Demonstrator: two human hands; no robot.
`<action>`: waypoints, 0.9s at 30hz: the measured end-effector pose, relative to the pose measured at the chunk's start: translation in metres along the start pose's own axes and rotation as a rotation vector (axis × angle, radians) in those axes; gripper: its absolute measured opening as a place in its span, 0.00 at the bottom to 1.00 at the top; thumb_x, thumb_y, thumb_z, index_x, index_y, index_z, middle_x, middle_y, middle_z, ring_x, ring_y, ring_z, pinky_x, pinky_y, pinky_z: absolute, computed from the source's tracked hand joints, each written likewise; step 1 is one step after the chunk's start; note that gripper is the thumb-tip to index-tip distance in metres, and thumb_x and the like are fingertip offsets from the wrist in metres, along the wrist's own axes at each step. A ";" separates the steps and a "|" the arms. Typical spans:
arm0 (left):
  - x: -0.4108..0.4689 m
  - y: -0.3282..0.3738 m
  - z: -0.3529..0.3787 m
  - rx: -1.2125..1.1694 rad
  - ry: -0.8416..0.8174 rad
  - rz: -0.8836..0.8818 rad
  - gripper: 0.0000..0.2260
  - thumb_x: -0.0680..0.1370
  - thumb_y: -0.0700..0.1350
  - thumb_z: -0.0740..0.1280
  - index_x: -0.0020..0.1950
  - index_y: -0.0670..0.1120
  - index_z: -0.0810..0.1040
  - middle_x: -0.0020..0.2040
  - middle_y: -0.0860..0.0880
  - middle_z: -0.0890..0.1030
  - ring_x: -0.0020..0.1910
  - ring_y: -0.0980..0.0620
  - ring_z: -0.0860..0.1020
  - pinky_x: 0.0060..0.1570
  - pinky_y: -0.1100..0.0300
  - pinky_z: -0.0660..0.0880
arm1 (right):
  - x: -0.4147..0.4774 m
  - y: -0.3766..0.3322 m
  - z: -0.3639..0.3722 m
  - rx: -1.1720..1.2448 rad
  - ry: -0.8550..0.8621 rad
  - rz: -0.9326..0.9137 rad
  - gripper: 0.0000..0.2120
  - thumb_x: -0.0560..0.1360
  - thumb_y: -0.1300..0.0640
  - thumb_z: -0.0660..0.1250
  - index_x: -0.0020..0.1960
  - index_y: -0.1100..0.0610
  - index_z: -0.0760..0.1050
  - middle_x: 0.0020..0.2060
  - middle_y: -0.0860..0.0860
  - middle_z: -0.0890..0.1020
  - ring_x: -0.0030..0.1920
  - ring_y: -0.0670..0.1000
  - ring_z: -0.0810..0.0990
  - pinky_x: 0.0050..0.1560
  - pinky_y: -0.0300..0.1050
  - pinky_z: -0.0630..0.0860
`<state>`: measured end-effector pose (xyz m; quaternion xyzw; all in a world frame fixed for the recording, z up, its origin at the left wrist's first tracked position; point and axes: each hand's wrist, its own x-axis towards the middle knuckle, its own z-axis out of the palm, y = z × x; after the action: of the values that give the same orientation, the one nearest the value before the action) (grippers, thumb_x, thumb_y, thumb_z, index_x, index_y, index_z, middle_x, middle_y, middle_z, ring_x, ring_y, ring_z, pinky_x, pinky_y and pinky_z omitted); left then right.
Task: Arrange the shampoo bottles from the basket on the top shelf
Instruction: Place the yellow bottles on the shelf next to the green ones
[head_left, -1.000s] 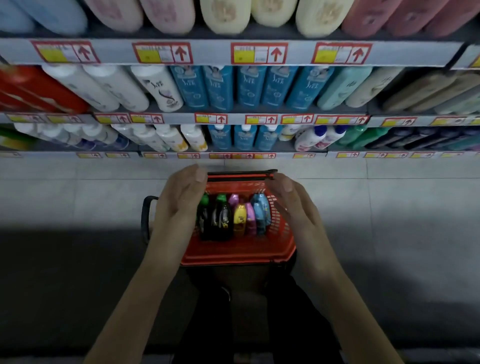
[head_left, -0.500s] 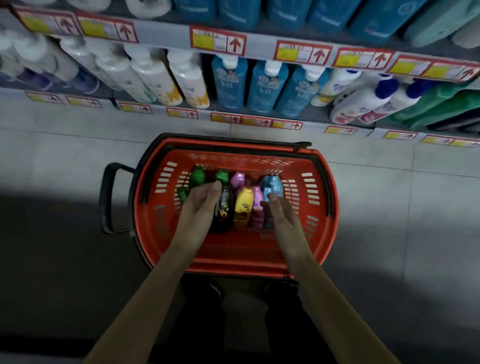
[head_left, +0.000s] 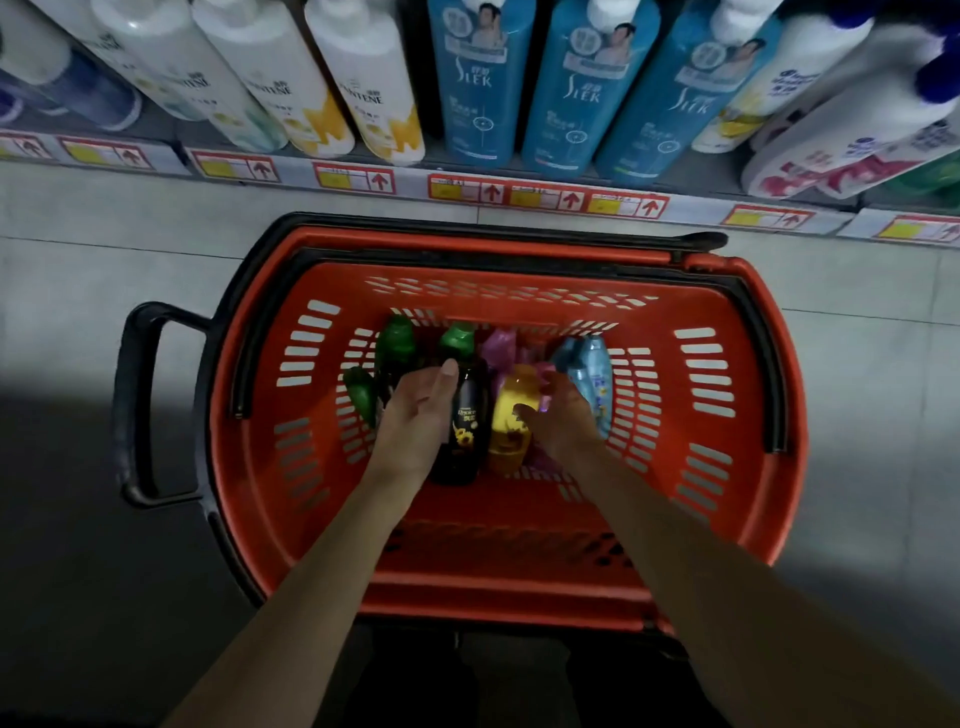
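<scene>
Lying side by side in the red basket (head_left: 467, 247) on the floor (head_left: 857, 389), the small shampoo bottles (head_left: 511, 415) are dark with green caps, yellow, pink and pale blue. The left hand (head_left: 418, 415) rests on the dark bottles (head_left: 465, 426), its grip unclear; the right hand (head_left: 563, 421) curls round a pink bottle (head_left: 543, 371).

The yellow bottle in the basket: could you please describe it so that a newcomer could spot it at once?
Look into the red basket, along the row lying on its bottom. The yellow bottle lies mid-row, between a dark sunflower-labelled bottle and a pink one. It is the only yellow one there.
</scene>
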<state>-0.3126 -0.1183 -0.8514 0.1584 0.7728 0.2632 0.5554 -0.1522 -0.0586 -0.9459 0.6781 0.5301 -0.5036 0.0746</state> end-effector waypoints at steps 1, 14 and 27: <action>0.001 -0.001 -0.001 -0.007 0.001 0.001 0.31 0.75 0.69 0.58 0.70 0.51 0.72 0.61 0.55 0.77 0.66 0.52 0.73 0.70 0.46 0.69 | 0.005 0.001 0.004 0.002 -0.011 0.011 0.29 0.73 0.56 0.75 0.70 0.59 0.69 0.64 0.58 0.77 0.64 0.58 0.76 0.62 0.47 0.73; 0.001 0.002 -0.003 -0.007 -0.028 0.090 0.17 0.80 0.65 0.57 0.52 0.54 0.75 0.51 0.55 0.76 0.49 0.61 0.75 0.61 0.54 0.71 | -0.004 0.003 0.028 0.055 -0.059 0.022 0.28 0.71 0.59 0.75 0.68 0.56 0.68 0.55 0.56 0.80 0.51 0.56 0.79 0.44 0.42 0.79; -0.102 0.087 -0.014 -0.055 -0.002 0.059 0.13 0.80 0.64 0.59 0.55 0.59 0.76 0.63 0.54 0.78 0.65 0.53 0.75 0.70 0.45 0.69 | -0.146 -0.027 -0.106 0.580 0.059 -0.210 0.10 0.74 0.51 0.74 0.53 0.48 0.76 0.44 0.44 0.84 0.43 0.38 0.82 0.38 0.29 0.76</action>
<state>-0.2956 -0.1058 -0.7187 0.1659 0.7599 0.3002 0.5522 -0.0990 -0.0737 -0.7719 0.6269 0.4334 -0.6190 -0.1897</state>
